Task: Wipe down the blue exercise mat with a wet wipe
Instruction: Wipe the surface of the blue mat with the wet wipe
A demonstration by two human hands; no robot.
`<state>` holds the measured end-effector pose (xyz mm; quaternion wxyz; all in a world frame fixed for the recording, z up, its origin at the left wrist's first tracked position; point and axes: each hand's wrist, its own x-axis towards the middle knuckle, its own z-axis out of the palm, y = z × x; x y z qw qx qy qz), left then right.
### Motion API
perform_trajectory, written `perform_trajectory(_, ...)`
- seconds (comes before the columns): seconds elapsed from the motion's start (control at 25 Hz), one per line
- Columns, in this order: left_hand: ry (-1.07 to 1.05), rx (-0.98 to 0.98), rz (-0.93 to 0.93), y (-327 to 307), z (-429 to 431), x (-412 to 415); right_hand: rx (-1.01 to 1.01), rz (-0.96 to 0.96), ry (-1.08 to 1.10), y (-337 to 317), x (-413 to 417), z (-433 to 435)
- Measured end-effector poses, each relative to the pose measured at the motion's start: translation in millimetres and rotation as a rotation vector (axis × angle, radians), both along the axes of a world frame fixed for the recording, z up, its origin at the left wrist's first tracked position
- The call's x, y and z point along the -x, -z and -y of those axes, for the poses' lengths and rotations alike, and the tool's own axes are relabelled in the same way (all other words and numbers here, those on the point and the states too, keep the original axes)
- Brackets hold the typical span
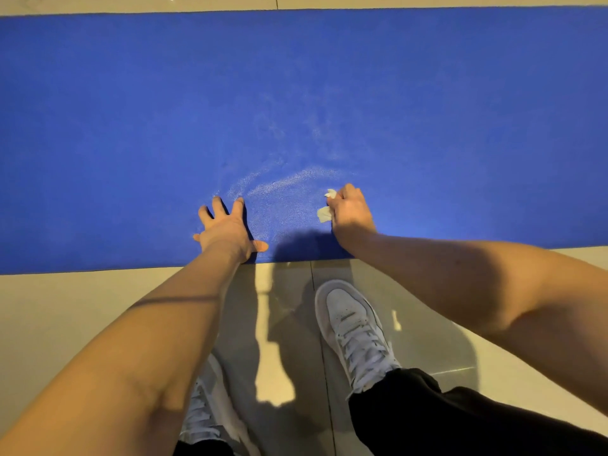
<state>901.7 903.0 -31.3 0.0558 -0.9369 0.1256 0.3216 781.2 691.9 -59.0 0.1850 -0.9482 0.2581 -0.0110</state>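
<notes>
The blue exercise mat (131, 126) lies flat across the whole width of the head view on a tiled floor. My left hand (228, 227) rests flat on the mat near its front edge, fingers spread. To its right, my right hand (350, 210) grips a crumpled white wet wipe (325, 213) and presses it onto the mat. Pale curved wet streaks (283, 185) arc across the mat between and beyond the two hands.
Beige floor tiles (65, 307) run along the mat's front edge and beyond its far edge. My two white sneakers (353, 327) and black trouser legs stand on the tiles just in front of the mat.
</notes>
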Motion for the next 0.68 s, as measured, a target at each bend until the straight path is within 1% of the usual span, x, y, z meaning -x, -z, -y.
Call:
perform_trajectory(0.04,0.002,-0.002,0.006,1.0,0.0,-0.3,-0.038,0.071,0.012,4.1,-5.4,-14.3)
perform_trajectory(0.08,0.002,-0.004,0.010,1.5,-0.1,-0.4,-0.149,0.161,0.000,7.2,-12.7,-30.6)
perform_trajectory(0.12,-0.001,-0.006,0.010,2.0,-0.1,-0.4,-0.203,0.223,-0.122,9.9,-19.5,-48.4)
perform_trajectory(0.16,-0.004,-0.008,0.007,2.3,0.1,-1.0,-0.128,0.262,-0.276,10.5,-28.5,-61.8)
perform_trajectory(0.2,-0.006,-0.008,0.004,2.4,0.3,-1.3,-0.124,0.239,-0.383,8.2,-37.0,-70.3)
perform_trajectory(0.24,-0.008,-0.008,0.002,2.6,0.7,-1.5,-0.196,0.158,-0.454,3.1,-43.1,-73.7)
perform_trajectory(0.28,-0.010,-0.011,-0.002,2.6,1.2,-1.7,-0.214,0.120,-0.491,2.2,-46.7,-72.9)
perform_trajectory(0.32,-0.016,-0.017,-0.014,2.3,1.7,-2.0,-0.163,0.152,-0.512,3.2,-49.6,-68.3)
perform_trajectory(0.44,-0.059,0.003,-0.043,0.0,8.6,-5.4,-0.141,0.119,-0.486,5.9,-43.6,-39.3)
perform_trajectory(0.52,-0.059,0.049,0.023,-4.0,15.9,-10.2,-0.104,-0.037,-0.422,-2.4,-36.7,-11.3)
perform_trajectory(0.6,-0.031,0.079,0.104,-4.1,20.6,-16.0,-0.118,-0.052,-0.293,-7.0,-28.5,14.6)
perform_trajectory(0.68,-0.055,0.089,0.086,-1.1,20.9,-18.7,-0.136,0.009,-0.146,1.1,-19.4,34.1)
